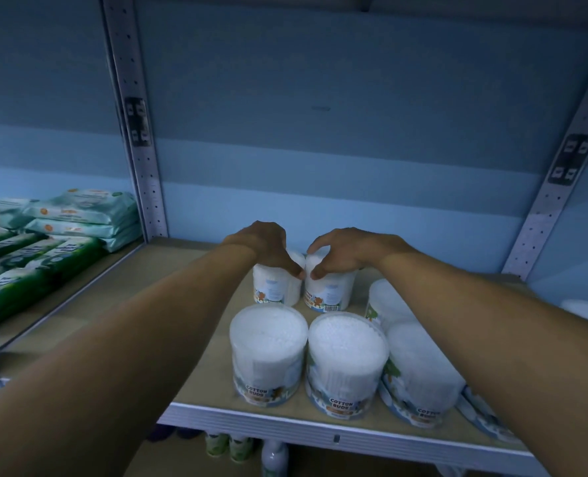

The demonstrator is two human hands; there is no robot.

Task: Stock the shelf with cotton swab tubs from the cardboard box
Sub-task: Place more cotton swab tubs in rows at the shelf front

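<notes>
White cotton swab tubs [346, 359] with orange-lettered labels, tan shelf [196, 304], green wipe packs [38, 270], blue back panel [337, 115]

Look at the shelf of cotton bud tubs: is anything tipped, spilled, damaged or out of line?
Nothing stands out. The front tubs stand upright with lids on, and each hand, left hand and right hand, grips an upright back tub side by side on the shelf. Nothing has spilled.

Cotton swab tubs stood upright on the shelf [196, 342], in rows.
Two rear tubs are set side by side, touching: left rear tub [276, 287] and right rear tub [330, 290], each gripped from above by a hand. Nearer the edge, front left tub [266, 352] and front middle tub [347, 363] are placed just beside each other, "COTTON BUDS" labels facing out. More clear, white-filled tubs [420, 370] are partly hidden at right.
</notes>
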